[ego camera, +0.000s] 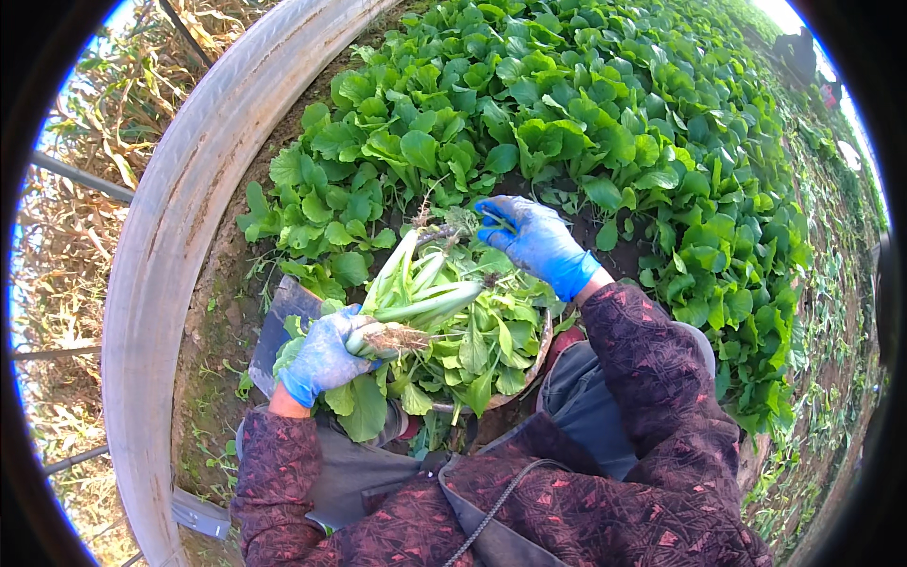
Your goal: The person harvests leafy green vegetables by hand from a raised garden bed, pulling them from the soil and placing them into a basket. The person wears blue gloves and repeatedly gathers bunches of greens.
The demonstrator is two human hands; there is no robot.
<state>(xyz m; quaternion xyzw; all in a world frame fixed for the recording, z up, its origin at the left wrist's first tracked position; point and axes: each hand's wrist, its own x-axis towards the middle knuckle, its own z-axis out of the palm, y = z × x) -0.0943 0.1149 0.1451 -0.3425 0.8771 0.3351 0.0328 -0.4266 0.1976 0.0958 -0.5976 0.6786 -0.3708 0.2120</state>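
My left hand (329, 354), in a soiled blue glove, is closed around a bunch of leafy green plants (432, 301) with pale stalks and soil-covered roots. Their roots point to the right and up, and their leaves hang below the hand. My right hand (506, 223), gloved the same way, is raised just beyond the bunch, its fingers pinched on a thin green stem (499, 221). Beneath the bunch, a round container (545, 344) between my knees holds loose leafy greens (489, 347). Its rim shows only at the right and bottom.
Dense rows of leafy greens (553, 127) grow ahead and to the right. A dark flat panel (283, 319) lies left of the container. Clear plastic sheeting (170, 191) curves along the left, with dry stalks (64, 283) outside it. Dark shapes at the far upper right are unclear.
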